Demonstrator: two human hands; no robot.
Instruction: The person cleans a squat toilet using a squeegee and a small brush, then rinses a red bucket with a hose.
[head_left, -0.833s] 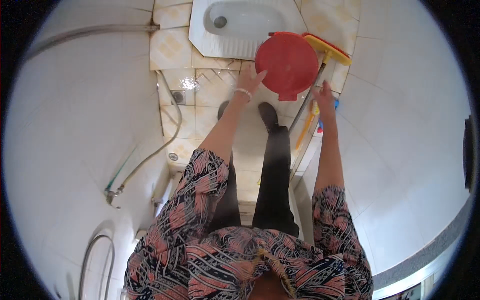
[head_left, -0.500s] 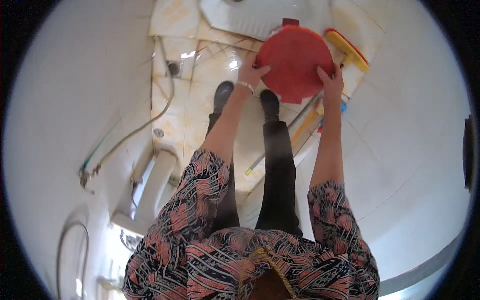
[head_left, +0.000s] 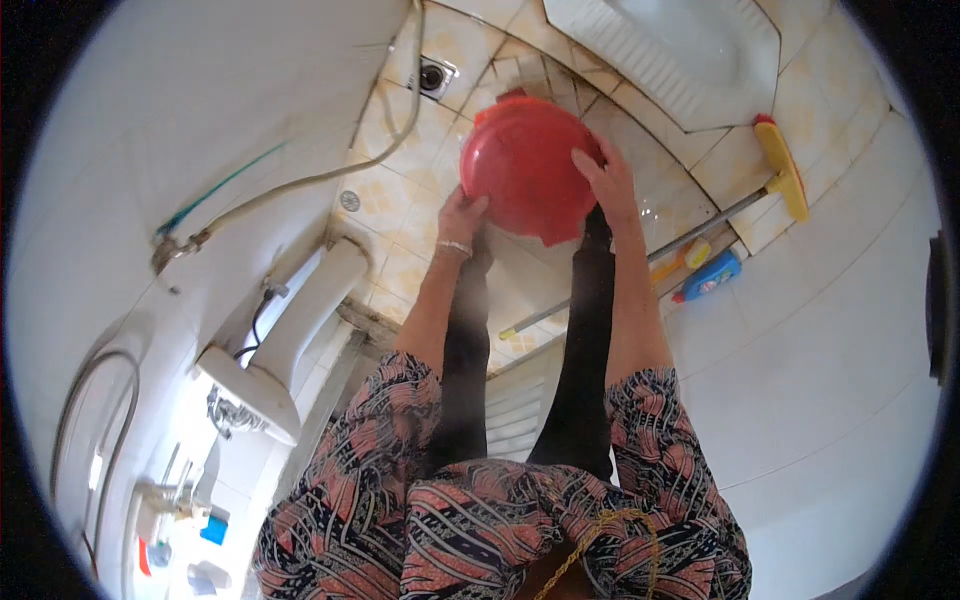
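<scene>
A round red plastic basin point(head_left: 525, 170) with small tabs at its edge is held out in front of me, over the tiled floor and above my feet. My left hand point(head_left: 462, 217) grips its lower left rim, thumb on the red surface. On the right side my right hand point(head_left: 608, 182) holds the rim, its thumb lying on the red face and the other fingers partly hidden. Whether the basin's inside or underside faces me, I cannot tell.
At the upper right lies a white squat toilet point(head_left: 735, 85). A long-handled floor brush point(head_left: 785, 175) and a blue bottle point(head_left: 712, 276) lie along the right wall. A hose point(head_left: 300, 178) runs from the left wall tap past a floor drain point(head_left: 432, 76). A pedestal sink point(head_left: 262, 385) stands left.
The view has turned, so the toilet and brush appear further right. The basin has come nearer to my legs and tilted, with both hands still on its rim.
</scene>
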